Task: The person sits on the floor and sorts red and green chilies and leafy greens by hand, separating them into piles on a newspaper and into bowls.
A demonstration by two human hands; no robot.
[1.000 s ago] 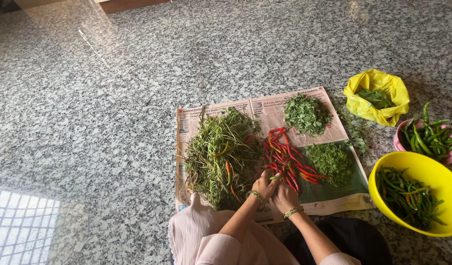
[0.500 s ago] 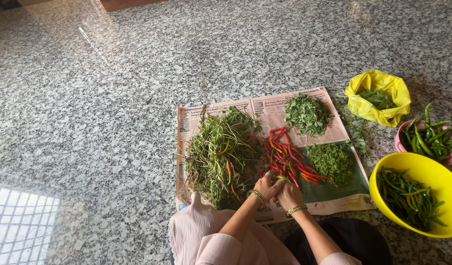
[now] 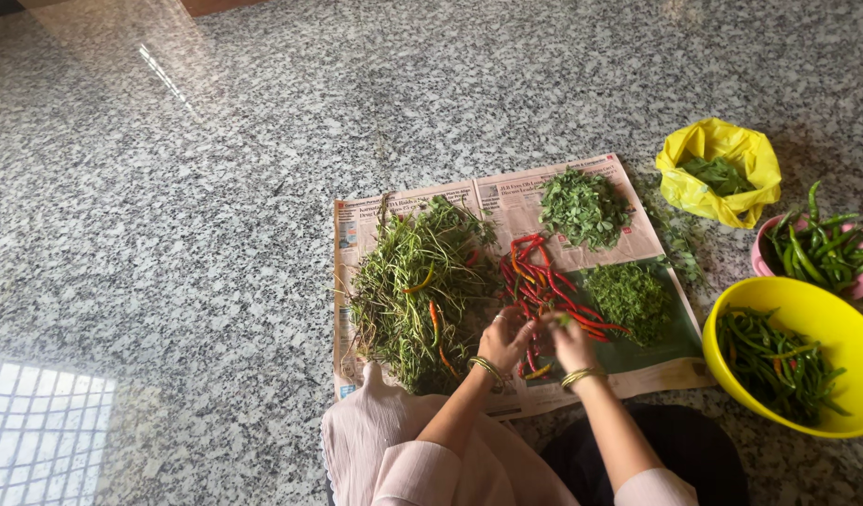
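Both hands low centre, left hand (image 3: 504, 339) and right hand (image 3: 570, 343) fingers curled, pinching a chilli between them at the near end of the red chillies (image 3: 544, 286), whose long axes run up-left on the newspaper (image 3: 506, 201).

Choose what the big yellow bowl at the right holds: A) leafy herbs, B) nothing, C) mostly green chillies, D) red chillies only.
C: the yellow bowl is filled mostly with long green chillies, while the red chillies lie on the newspaper by the hands.
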